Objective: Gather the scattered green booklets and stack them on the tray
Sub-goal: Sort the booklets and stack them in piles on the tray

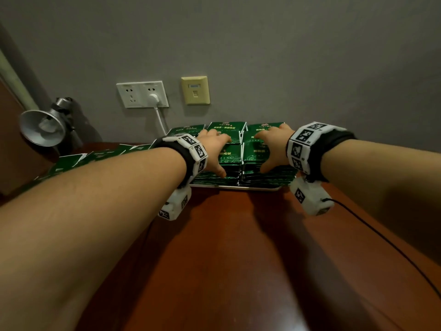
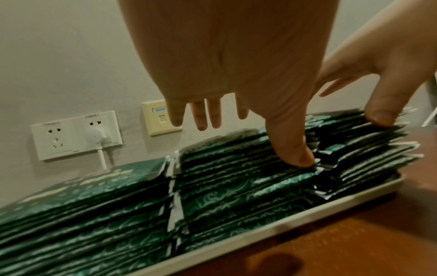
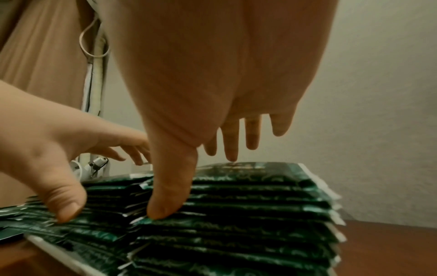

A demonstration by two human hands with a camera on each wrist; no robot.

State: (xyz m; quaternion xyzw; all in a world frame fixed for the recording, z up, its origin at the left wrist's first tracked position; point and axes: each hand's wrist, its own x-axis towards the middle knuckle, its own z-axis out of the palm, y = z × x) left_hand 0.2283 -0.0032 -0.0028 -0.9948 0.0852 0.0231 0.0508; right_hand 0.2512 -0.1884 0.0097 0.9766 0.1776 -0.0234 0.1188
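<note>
Several stacks of green booklets [image 1: 230,158] fill a white tray [image 1: 238,187] at the far end of the table, against the wall. My left hand [image 1: 216,149] lies spread over the left front stack [image 2: 236,186], fingers straight, thumb pressing its front edge. My right hand [image 1: 272,149] lies the same way on the right front stack [image 3: 248,205], its thumb [image 3: 165,205] pressing the booklet edges. The tray rim [image 2: 260,231] shows below the stacks. More loose green booklets [image 1: 71,163] lie scattered on the table to the left, partly hidden by my left forearm.
A metal desk lamp [image 1: 43,127] stands at the back left, beside the loose booklets. Wall sockets [image 1: 143,94] with a white plug and cord sit behind the tray. A black cable [image 1: 381,237] runs along the table's right side. Brown tabletop [image 1: 226,259] stretches toward me.
</note>
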